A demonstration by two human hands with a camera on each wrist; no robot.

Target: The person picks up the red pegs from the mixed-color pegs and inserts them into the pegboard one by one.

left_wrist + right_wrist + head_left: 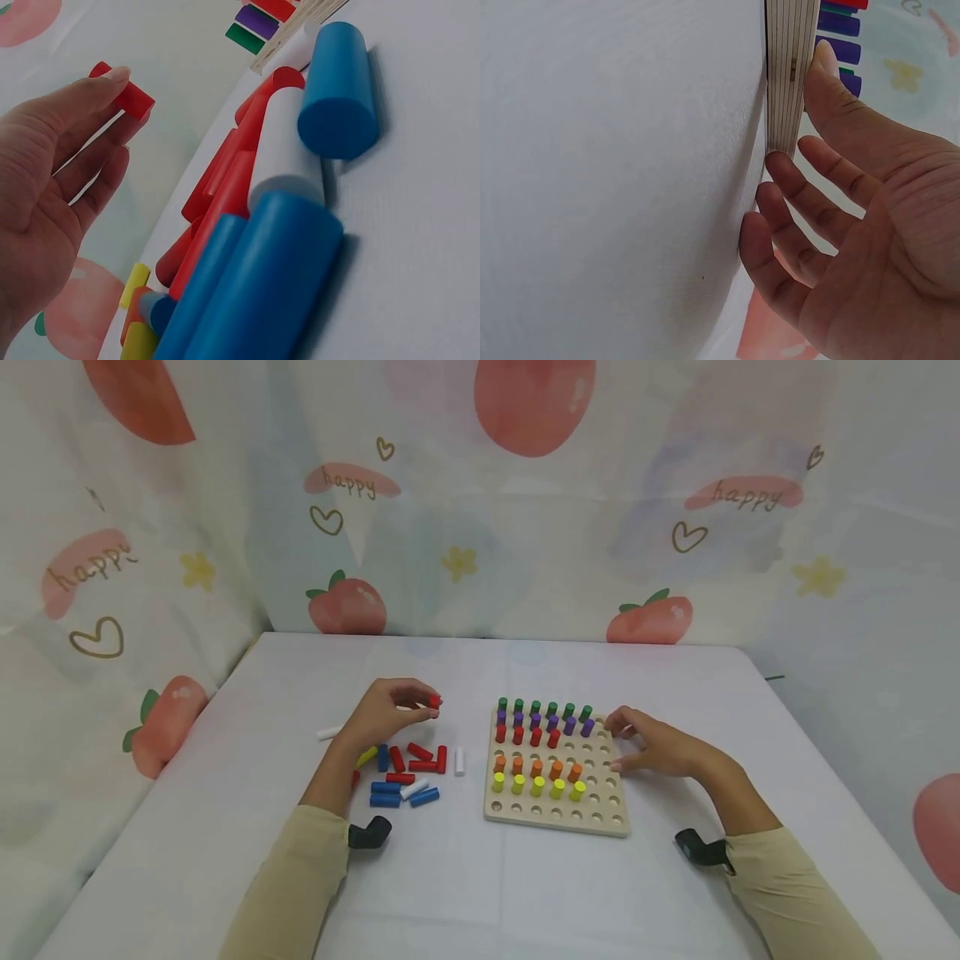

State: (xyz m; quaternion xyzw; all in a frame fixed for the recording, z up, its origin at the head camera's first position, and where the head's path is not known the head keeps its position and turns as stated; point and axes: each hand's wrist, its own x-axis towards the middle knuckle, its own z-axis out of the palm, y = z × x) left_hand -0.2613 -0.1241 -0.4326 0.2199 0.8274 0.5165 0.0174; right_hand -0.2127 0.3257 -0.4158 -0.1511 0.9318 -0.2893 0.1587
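In the head view my left hand (pixel 390 710) is raised over the table, left of the wooden pegboard (pixel 555 825). It pinches a short red peg (pixel 136 100) between thumb and fingertips. My right hand (pixel 660 745) holds the board at its far right side; in the right wrist view the thumb lies over the top face and fingertips touch the edge. Upright rows of green, purple, red, orange and yellow pegs stand in the board. The red row (pixel 536 737) has gaps at its right, and the nearest row of holes is bare.
Loose pegs lie left of the board: several red ones (pixel 422 767), several blue ones (pixel 386 801), a white one (pixel 460 762) near the board, and a yellow one (pixel 367 756) partly behind my left wrist. A patterned cloth (pixel 525 552) hangs behind the white table (pixel 450 893).
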